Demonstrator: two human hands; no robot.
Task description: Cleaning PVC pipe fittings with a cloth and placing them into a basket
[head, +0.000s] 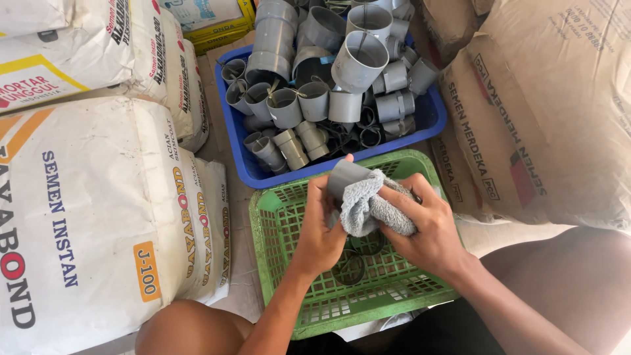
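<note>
Risk, judged: the grey pipe fitting (346,176) is held only at its near left side by the left hand (320,227), above the green basket (279,220). A hard wipe could twist it loose; it would likely drop into the basket among the dark rings (348,267) there. A fold of the grey cloth (368,207) could also snag on the fitting's rim.

Left fingers (317,190): curled, pinching the fitting, thumb at its far edge. Right hand (427,227): fingers (409,200) closed over the bunched cloth, pressing it against the fitting's right side.

Far: blue crate (430,117) heaped with grey fittings. Cement sacks (85,217) left and right.
</note>
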